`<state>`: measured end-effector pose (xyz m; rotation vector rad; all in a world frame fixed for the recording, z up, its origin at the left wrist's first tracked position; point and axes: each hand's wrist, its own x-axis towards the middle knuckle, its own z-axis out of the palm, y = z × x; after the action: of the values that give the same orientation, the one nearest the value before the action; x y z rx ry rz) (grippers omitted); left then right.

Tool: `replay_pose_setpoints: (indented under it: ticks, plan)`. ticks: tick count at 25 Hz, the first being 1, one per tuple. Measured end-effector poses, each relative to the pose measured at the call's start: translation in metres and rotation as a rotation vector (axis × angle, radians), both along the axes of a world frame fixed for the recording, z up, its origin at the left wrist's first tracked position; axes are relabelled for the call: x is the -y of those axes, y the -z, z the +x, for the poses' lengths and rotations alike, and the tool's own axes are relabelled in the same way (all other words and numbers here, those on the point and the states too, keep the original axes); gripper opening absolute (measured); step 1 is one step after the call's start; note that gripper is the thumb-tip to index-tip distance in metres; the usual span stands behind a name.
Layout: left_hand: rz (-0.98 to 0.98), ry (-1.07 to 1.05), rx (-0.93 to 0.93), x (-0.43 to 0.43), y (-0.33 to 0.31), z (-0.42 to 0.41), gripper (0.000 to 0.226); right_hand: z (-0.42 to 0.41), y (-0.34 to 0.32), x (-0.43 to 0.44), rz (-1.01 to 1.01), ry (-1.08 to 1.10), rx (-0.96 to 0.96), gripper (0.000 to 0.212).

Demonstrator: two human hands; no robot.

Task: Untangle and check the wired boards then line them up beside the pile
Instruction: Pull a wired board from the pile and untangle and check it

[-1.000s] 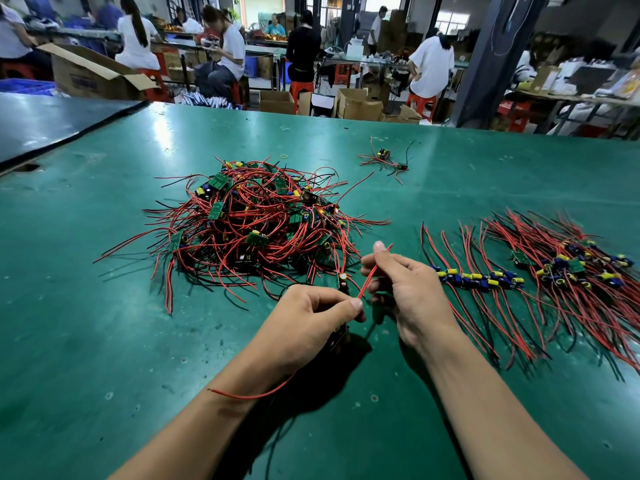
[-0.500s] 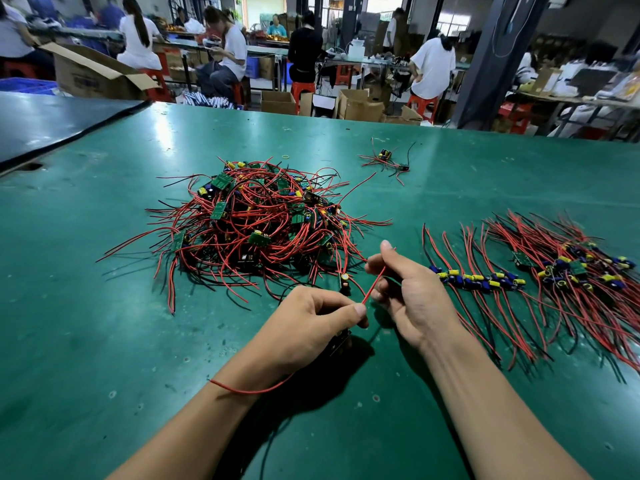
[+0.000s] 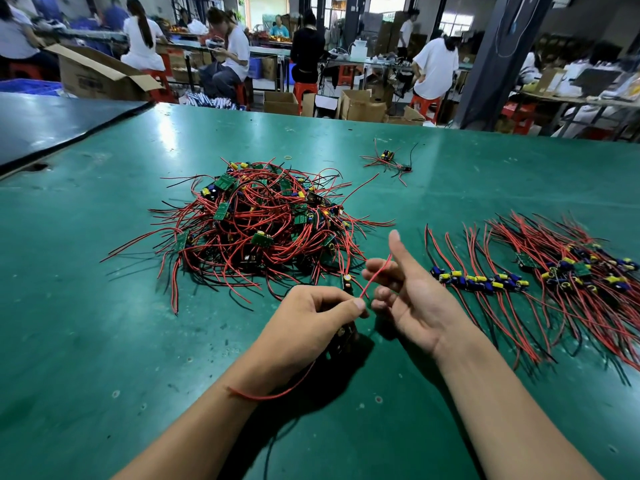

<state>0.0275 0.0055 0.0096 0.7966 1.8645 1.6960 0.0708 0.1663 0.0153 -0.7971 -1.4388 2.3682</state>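
Left hand (image 3: 311, 320) pinches red wire (image 3: 375, 277); right hand (image 3: 412, 299) relaxed, unclenched, near pile (image 3: 263, 223). Carton (image 3: 93, 77) contents hidden.

Tangled pile (image 3: 263, 230) fills mid-table. Left of pile: bare green table (image 3: 86, 323), open passage. Right of pile: narrow gap, taken by left hand (image 3: 311, 320) pinching a red wire (image 3: 375, 277) and right hand (image 3: 412, 296); lined-up boards (image 3: 485, 280) beyond. Behind pile, rightward: stray board (image 3: 388, 157).

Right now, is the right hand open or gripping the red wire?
Looks open: the right hand has its thumb clear of loosely curled fingers; the red wire crosses them, pinched by the left hand.
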Motion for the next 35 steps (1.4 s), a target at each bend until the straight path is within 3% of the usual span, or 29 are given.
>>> replay_pose_setpoints:
  ticks: [3,6,8,10,13,18,22,27,29,32,35]
  plan:
    - [0.066,-0.114,0.163,-0.001,-0.003,-0.001,0.020,0.000,0.000,-0.001,0.124,-0.037,0.002,0.068]
    - [0.196,-0.202,0.351,0.000,-0.011,-0.007,0.018,0.003,0.005,0.003,0.339,-0.062,-0.018,0.041]
    - [0.297,-0.240,0.426,0.001,-0.014,-0.012,0.018,0.006,0.009,0.006,0.590,-0.175,-0.003,0.018]
    - [0.368,-0.272,0.458,0.002,-0.018,-0.014,0.019,0.009,0.011,0.010,0.751,-0.332,-0.015,0.010]
    - [0.448,-0.330,0.537,0.001,-0.021,-0.016,0.015,0.009,0.010,0.024,0.731,-0.436,-0.062,0.026]
    - [0.459,-0.352,0.513,0.004,-0.018,-0.020,0.024,0.004,0.011,0.038,0.848,-0.274,-0.214,0.041]
    - [0.502,-0.246,0.516,0.003,-0.017,-0.017,0.017,0.003,0.000,0.033,0.462,-0.200,-0.323,0.031]
    - [0.458,-0.096,0.564,0.002,-0.016,-0.016,0.023,0.008,-0.011,0.021,-0.005,-0.351,-0.275,0.032]
    - [0.376,-0.059,0.629,0.002,-0.018,-0.014,0.010,0.014,-0.013,0.018,-0.018,-0.462,-0.222,0.029]
    - [0.249,0.042,0.636,0.003,-0.021,-0.013,0.029,0.019,-0.013,0.016,0.032,-0.520,-0.100,0.026]
    - [0.261,0.097,0.592,0.004,-0.017,-0.009,0.028,0.019,-0.010,0.014,0.056,-0.501,-0.077,0.021]
